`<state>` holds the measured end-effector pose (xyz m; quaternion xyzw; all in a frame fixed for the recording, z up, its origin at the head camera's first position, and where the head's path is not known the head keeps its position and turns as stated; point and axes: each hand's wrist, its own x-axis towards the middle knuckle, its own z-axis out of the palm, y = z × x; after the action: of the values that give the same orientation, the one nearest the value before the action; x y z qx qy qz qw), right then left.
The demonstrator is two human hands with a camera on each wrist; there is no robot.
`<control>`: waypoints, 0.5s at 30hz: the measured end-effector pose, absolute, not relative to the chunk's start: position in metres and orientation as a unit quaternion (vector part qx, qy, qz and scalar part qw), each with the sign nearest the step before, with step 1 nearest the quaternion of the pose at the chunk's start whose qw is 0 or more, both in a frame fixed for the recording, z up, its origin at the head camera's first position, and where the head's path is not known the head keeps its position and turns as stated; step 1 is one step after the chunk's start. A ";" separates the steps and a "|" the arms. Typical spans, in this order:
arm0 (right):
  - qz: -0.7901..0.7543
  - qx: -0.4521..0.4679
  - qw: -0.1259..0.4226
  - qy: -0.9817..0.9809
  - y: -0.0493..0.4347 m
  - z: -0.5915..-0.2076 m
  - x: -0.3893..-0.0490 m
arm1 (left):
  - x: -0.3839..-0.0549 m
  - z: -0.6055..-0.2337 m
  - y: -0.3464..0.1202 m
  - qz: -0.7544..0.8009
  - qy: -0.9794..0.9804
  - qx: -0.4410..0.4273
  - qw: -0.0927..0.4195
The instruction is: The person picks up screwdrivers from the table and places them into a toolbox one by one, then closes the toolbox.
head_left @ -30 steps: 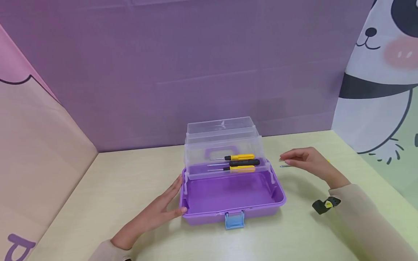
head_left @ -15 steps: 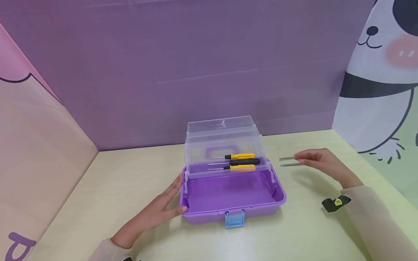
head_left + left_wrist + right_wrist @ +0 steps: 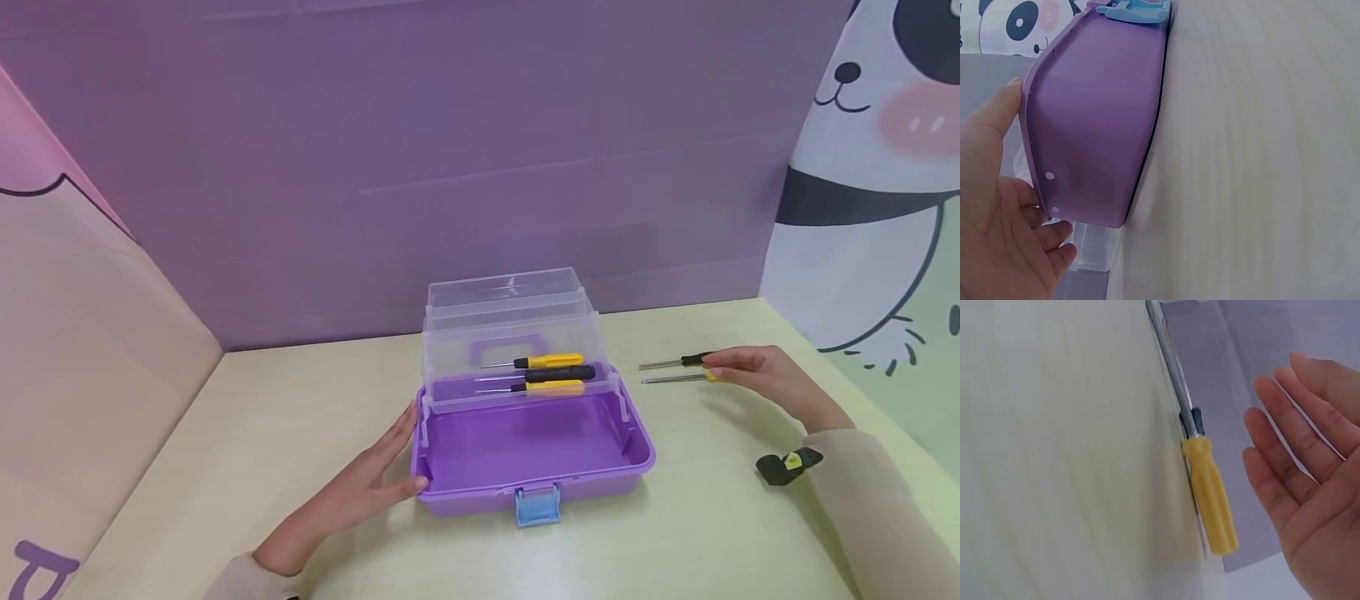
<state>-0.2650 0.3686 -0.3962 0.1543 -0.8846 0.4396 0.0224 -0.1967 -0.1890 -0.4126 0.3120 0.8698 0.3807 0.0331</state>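
Left hand (image 3: 367,482) spread wide on a purple plastic toolbox (image 3: 480,502), right hand (image 3: 768,379) loose above two screwdrivers.

The left forearm slants inward in its beige sleeve (image 3: 243,577); its thumb touches the box's front-left rim, fingers along the left side; beyond that arm's outer side a purple printed letter (image 3: 47,562) is cut off. At the right wrist a small black device (image 3: 783,467) bears a yellow label, too small to read. The right hand hangs palm down, fingers apart and clear of a yellow-handled, silver-shafted screwdriver (image 3: 1213,503) on the table; a black-handled screwdriver (image 3: 692,360) lies just behind, contact unclear. Between the hands, a clear plastic tray (image 3: 450,406) bears three more screwdrivers (image 3: 558,374).
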 end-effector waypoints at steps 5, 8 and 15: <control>0.446 0.145 0.019 -0.883 0.378 -0.400 -0.264 | -0.195 -0.413 -0.189 0.376 0.873 0.309 0.029; 0.447 0.130 0.016 -0.885 0.383 -0.401 -0.263 | -0.195 -0.413 -0.189 0.378 0.874 0.304 0.032; 0.450 0.098 0.010 -0.887 0.392 -0.402 -0.261 | -0.196 -0.414 -0.189 0.385 0.871 0.302 0.035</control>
<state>-0.2612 0.3916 -0.4017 0.0978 -0.8874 0.4505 0.0097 -0.1964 -0.1888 -0.4142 0.3022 0.8712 0.3854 0.0347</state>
